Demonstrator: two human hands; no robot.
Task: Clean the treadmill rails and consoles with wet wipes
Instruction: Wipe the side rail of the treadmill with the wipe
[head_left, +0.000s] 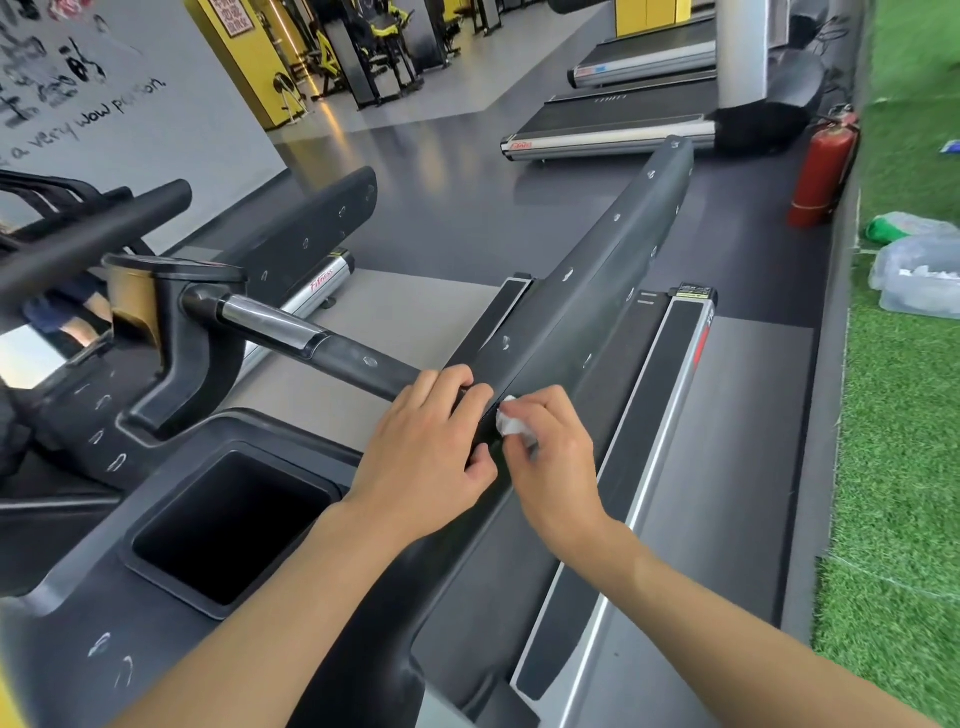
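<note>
Two hands: left hand (421, 457) grips rail (597, 291); right hand (550, 457) pinches wipe (511, 423) against it.
Risk: small wadded wipe may slip, skipping smudges (568, 274).

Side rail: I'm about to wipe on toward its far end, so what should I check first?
1. The wet wipe is pinched in the right hand: ok.
2. The wipe touches the side rail: ok.
3. The left hand grips the rail beside it: ok.
4. Rail ahead is clean: not ok, white marks dot it.
5. Wipe is wet enough: cannot tell.
</note>
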